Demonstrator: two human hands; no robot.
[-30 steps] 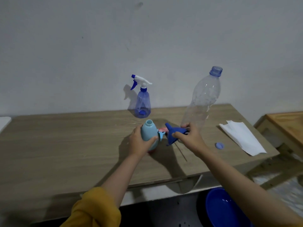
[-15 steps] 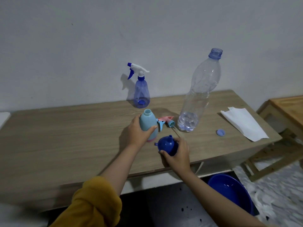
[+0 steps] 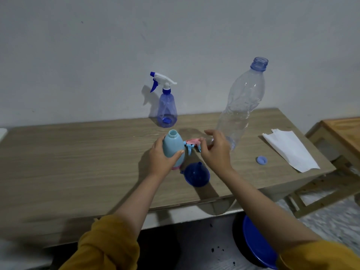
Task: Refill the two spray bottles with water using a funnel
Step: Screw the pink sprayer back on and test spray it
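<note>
My left hand [image 3: 162, 159] grips a light blue spray bottle [image 3: 173, 149] that stands uncapped on the wooden table [image 3: 78, 162]. Its pink and blue spray head [image 3: 191, 145] lies on the table just right of it. My right hand [image 3: 215, 151] hovers over that spray head with loosely spread fingers and holds nothing. A dark blue funnel [image 3: 196, 175] rests wide end down in front of the bottle, between my hands. A translucent blue spray bottle [image 3: 167, 109] with a white trigger stands at the back. A tall clear water bottle [image 3: 243, 102], uncapped, stands behind my right hand.
A small blue cap [image 3: 261, 160] and a white paper sheet [image 3: 290, 149] lie at the table's right end. A blue basin [image 3: 255, 244] sits on the floor below the table edge. A wooden stool [image 3: 342, 131] stands at the far right.
My right hand set the funnel down upside down near the front edge, let go of it, and moved up over the spray head. My left hand kept its grip on the light blue bottle.
</note>
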